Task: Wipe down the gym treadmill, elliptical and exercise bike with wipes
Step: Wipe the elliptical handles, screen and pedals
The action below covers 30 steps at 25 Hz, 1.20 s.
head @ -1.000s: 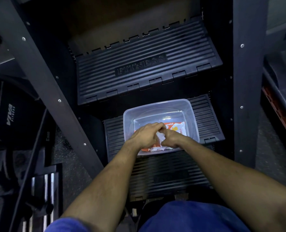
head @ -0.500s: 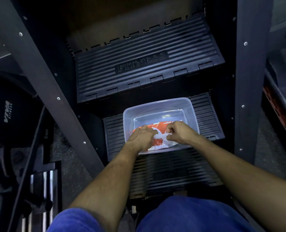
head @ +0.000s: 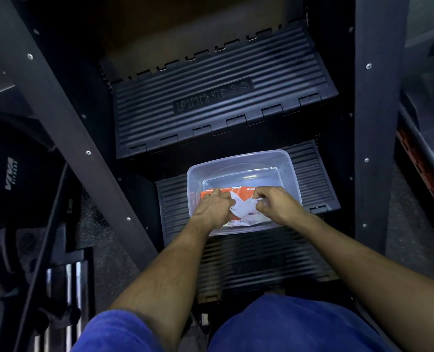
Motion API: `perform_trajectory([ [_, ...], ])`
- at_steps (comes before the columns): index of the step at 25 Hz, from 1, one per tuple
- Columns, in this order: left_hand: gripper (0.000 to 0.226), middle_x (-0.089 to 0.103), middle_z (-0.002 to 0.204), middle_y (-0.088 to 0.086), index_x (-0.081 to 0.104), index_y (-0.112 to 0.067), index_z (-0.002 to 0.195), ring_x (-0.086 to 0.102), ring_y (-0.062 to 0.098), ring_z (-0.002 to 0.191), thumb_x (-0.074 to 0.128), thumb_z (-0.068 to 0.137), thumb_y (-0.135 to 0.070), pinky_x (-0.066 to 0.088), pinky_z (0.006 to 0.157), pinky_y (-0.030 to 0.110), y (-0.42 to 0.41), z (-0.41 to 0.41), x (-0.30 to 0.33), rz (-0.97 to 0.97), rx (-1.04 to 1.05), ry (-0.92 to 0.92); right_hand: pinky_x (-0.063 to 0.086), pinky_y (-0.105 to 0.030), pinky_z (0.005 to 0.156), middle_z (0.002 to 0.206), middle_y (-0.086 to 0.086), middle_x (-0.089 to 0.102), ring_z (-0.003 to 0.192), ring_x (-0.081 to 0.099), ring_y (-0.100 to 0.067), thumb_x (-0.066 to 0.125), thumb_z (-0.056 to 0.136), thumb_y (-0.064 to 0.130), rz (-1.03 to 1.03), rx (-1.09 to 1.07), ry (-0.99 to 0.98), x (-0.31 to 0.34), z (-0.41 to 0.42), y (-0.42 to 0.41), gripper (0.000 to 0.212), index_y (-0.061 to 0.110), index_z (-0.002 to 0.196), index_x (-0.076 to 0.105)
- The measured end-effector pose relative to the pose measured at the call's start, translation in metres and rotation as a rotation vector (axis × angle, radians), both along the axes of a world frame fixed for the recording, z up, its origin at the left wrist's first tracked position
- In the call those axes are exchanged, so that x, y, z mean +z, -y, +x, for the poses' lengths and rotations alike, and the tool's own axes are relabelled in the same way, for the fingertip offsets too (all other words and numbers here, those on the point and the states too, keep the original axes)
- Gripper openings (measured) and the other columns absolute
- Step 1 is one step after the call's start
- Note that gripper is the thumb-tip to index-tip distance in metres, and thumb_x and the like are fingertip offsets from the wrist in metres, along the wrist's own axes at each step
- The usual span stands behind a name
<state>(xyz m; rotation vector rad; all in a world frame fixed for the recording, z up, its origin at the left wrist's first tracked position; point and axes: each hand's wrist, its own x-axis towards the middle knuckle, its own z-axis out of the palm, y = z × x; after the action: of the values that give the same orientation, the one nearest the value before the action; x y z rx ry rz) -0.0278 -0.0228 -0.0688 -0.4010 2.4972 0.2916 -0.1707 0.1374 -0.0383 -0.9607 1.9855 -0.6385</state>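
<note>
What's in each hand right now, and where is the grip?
Right hand pinches a white wipe at its right edge. Left hand rests on the orange wipes pack at its left end, in the clear tub; its grip cannot be told.

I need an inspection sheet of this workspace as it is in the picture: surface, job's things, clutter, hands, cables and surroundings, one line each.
Surface: dark ribbed plastic step of a gym stair machine; it bears the tub.
Job's things: orange and white wipes packet lies inside a clear plastic rectangular tub; a white wipe stands out of the packet.
Clutter: nothing seen.
Hands: left hand rests on the packet, fingers curled at the wipe; right hand pinches the wipe.
Cables: nothing seen.
Surroundings: upper ribbed step marked FITNESS; grey metal side frames; black pad with VIVA logo on the left.
</note>
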Motion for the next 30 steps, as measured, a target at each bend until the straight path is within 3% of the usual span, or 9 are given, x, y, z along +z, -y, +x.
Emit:
perform_trajectory([
  [5, 0.053, 0.06, 0.125, -0.001, 0.069, -0.024, 0.121, 0.045, 0.026, 0.121, 0.046, 0.096, -0.064, 0.037, 0.097, 0.047, -0.007, -0.003, 0.002, -0.08, 0.006, 0.049, 0.042, -0.03, 0.063, 0.071, 0.005, 0.058, 0.067, 0.055, -0.013, 0.045, 0.099, 0.015, -0.041, -0.215, 0.09, 0.002, -0.005, 0.004, 0.02, 0.018, 0.095, 0.065],
  [11, 0.048, 0.061, 0.128, 0.004, 0.07, -0.021, 0.12, 0.047, 0.027, 0.122, 0.046, 0.099, -0.057, 0.035, 0.099, 0.048, -0.014, -0.007, 0.0, -0.155, -0.004, 0.033, 0.048, -0.028, 0.079, 0.094, 0.006, 0.069, 0.088, 0.063, -0.009, 0.057, 0.101, 0.029, -0.149, -0.306, 0.214, 0.012, -0.011, -0.004, 0.016, 0.016, 0.095, 0.064],
  [15, 0.058, 0.059, 0.131, 0.002, 0.07, -0.021, 0.121, 0.045, 0.027, 0.127, 0.037, 0.099, -0.064, 0.032, 0.105, 0.051, -0.017, -0.005, 0.0, -0.184, -0.032, 0.057, 0.044, -0.026, 0.074, 0.089, 0.009, 0.064, 0.08, 0.057, -0.003, 0.054, 0.102, 0.027, -0.21, -0.416, 0.218, 0.018, -0.016, -0.008, 0.014, 0.02, 0.093, 0.062],
  [19, 0.056, 0.056, 0.135, 0.005, 0.071, -0.02, 0.121, 0.043, 0.027, 0.13, 0.028, 0.107, -0.052, 0.028, 0.112, 0.055, -0.021, -0.008, 0.005, -0.203, -0.034, 0.049, 0.042, -0.018, 0.054, 0.075, 0.008, 0.059, 0.056, 0.051, 0.004, 0.052, 0.104, 0.028, -0.271, -0.552, 0.218, 0.036, -0.019, -0.013, 0.017, 0.027, 0.089, 0.06],
  [22, 0.044, 0.054, 0.139, 0.006, 0.069, -0.019, 0.127, 0.044, 0.028, 0.132, 0.035, 0.108, -0.04, 0.026, 0.117, 0.054, -0.023, -0.01, 0.009, -0.211, -0.006, 0.034, 0.046, -0.023, 0.063, 0.08, 0.006, 0.064, 0.065, 0.057, -0.001, 0.053, 0.103, 0.031, -0.341, -0.602, 0.248, 0.052, -0.021, -0.018, 0.014, 0.029, 0.091, 0.061],
  [25, 0.033, 0.059, 0.136, 0.006, 0.063, -0.018, 0.13, 0.05, 0.03, 0.128, 0.046, 0.102, -0.026, 0.034, 0.111, 0.048, -0.023, -0.01, 0.009, -0.213, 0.101, -0.004, 0.05, -0.034, 0.068, 0.087, -0.001, 0.068, 0.076, 0.063, -0.012, 0.06, 0.095, 0.037, -0.44, -0.636, 0.363, 0.071, -0.023, -0.021, 0.013, 0.025, 0.093, 0.063],
  [30, 0.047, 0.051, 0.136, 0.0, 0.055, -0.028, 0.135, 0.047, 0.025, 0.129, 0.064, 0.09, -0.033, 0.031, 0.11, 0.048, -0.025, -0.018, 0.017, -0.079, 0.256, -0.034, 0.048, -0.022, 0.06, 0.076, 0.002, 0.066, 0.067, 0.06, -0.008, 0.068, 0.095, 0.019, -0.511, -0.57, 0.409, 0.11, -0.024, -0.034, 0.014, 0.006, 0.092, 0.066],
])
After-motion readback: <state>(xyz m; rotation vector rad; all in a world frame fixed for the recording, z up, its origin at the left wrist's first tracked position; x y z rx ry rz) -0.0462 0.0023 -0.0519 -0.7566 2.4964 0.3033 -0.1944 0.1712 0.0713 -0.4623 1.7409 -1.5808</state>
